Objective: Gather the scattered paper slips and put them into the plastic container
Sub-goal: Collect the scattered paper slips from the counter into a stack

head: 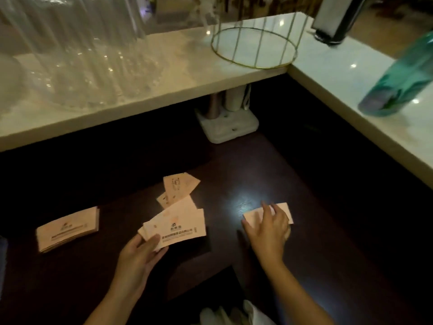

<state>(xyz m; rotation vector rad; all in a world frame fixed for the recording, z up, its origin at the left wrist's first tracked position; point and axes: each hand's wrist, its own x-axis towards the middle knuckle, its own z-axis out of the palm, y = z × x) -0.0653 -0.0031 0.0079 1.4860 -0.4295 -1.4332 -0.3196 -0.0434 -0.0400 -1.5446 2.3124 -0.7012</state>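
A: How are the slips held, and where are they lying?

B: A fanned bundle of slips (174,227) is pinched in the left hand (140,252), thumb on top, fingers underneath; the right hand (267,227) is laid flat, fingers spread, on a single slip (284,211) on the dark table (316,254), and nothing is yet clasped by it. A few loose slips (179,186) are left just beyond the bundle; a squared stack (68,228) is set well apart to the left.

A: And the plastic container?

B: It cannot be identified with certainty; clear ribbed plastic (77,55) is seen on the pale counter (175,78) above, and it may be meant.

A: What could go wrong from here?

B: The fan is gripped at one corner only, so slips could be shed if the hand is tilted; the flat slip may be pushed along the smooth table rather than lifted, since no edge is caught; the loose ones could be scattered by a passing sleeve or wrist.

A: Can any writing be read?

B: A dark logo and lines of print are visible on the slips, but nothing can be made out; too blurred.
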